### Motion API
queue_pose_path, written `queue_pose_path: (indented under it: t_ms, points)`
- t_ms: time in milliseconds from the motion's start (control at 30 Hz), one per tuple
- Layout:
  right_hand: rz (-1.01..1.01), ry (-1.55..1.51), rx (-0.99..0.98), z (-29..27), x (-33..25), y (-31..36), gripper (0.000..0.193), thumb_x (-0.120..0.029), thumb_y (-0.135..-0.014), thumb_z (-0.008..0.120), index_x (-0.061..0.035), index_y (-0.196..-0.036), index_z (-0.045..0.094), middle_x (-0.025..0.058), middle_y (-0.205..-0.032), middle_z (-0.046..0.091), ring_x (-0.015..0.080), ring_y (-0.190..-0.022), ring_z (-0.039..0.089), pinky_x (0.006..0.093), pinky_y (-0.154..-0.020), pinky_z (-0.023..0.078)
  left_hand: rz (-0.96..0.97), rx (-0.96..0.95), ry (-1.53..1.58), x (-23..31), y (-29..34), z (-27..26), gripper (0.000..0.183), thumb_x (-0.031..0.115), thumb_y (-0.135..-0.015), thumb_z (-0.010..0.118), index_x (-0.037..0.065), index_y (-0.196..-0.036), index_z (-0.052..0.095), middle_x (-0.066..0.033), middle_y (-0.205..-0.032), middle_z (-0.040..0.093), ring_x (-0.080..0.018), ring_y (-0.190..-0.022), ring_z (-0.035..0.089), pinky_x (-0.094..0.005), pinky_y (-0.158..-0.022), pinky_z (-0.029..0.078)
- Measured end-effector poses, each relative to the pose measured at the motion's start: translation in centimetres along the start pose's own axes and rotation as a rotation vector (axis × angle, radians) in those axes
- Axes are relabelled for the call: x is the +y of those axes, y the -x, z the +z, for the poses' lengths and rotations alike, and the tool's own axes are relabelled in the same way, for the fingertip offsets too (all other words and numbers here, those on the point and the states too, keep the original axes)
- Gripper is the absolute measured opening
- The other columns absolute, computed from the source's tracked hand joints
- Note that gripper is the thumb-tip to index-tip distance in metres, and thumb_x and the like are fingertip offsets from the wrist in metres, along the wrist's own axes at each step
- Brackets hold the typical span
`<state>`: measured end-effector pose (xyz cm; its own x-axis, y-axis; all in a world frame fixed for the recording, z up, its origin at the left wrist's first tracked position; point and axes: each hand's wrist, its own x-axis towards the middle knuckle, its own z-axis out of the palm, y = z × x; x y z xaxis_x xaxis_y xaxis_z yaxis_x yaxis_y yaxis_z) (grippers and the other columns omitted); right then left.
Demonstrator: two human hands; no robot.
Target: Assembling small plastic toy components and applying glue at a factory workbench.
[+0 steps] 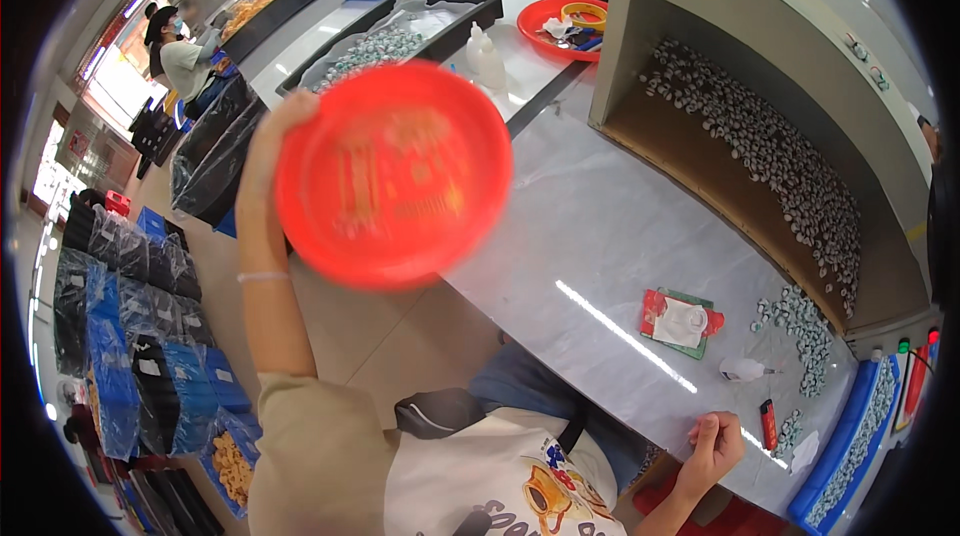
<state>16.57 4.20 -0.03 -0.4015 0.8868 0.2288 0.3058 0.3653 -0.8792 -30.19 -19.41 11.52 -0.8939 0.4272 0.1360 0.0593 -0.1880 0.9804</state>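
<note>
My left hand (291, 116) is raised at the left, gripping the rim of a round red plastic tray (395, 176). The tray is tilted up, slightly blurred, with worn gold-coloured print on its face. My right hand (714, 444) rests at the table's near edge, its fingers curled in a loose fist; nothing shows in it. Near it lie a red lighter (768, 424), a small clear squeeze bottle (744, 369) with a thin tip, and a pile of small grey-green pieces (798, 336). Farther off, a red packet (682, 323) with white paper sits on a green card.
A grey shelf box (625, 86) full of small dark pieces stands at the right. A long blue tray (850, 456) of pieces borders the table (560, 206). At the back are a red basin (545, 21), white bottles (487, 61) and a black tray (470, 11). A person (185, 61) works far left.
</note>
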Motion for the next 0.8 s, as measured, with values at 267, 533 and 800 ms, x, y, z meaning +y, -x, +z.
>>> queue_pose_path:
  t_ms: [267,533,800]
  points:
    - [0.016,-0.004,-0.003,0.0,0.1,0.2,0.028,-0.02,-0.088,0.051,-0.0011,-0.067,0.048,0.0006,-0.057,0.045,0.0049,-0.049,0.039,0.0183,-0.044,0.028,-0.346,-0.112,-0.151,-7.5,5.9,9.9,0.022,0.025,-0.085,0.051,0.004,-0.086,0.052,-0.0019,-0.076,0.055,-0.0073,-0.065,0.052,-0.0204,-0.06,0.043]
    - [0.049,0.025,0.052,0.2,0.3,0.3,0.026,-0.018,-0.087,0.05,-0.0021,-0.067,0.048,-0.0008,-0.054,0.042,0.0043,-0.048,0.037,0.0182,-0.043,0.026,-0.106,-0.346,-0.67,-0.9,1.3,5.8,0.03,0.031,-0.088,0.045,0.003,-0.088,0.056,-0.0061,-0.083,0.059,-0.0091,-0.059,0.055,-0.0218,-0.059,0.045]
    - [0.097,0.11,0.041,0.4,-0.8,-0.4,0.021,-0.013,-0.083,0.055,-0.0004,-0.066,0.051,0.004,-0.057,0.048,0.0104,-0.05,0.041,0.023,-0.043,0.031,-0.092,-0.062,-1.434,-5.9,-19.1,-7.6,0.079,0.059,-0.079,0.044,0.002,-0.132,0.027,-0.0241,-0.131,0.031,-0.0358,-0.124,0.027,-0.0386,-0.102,0.024]
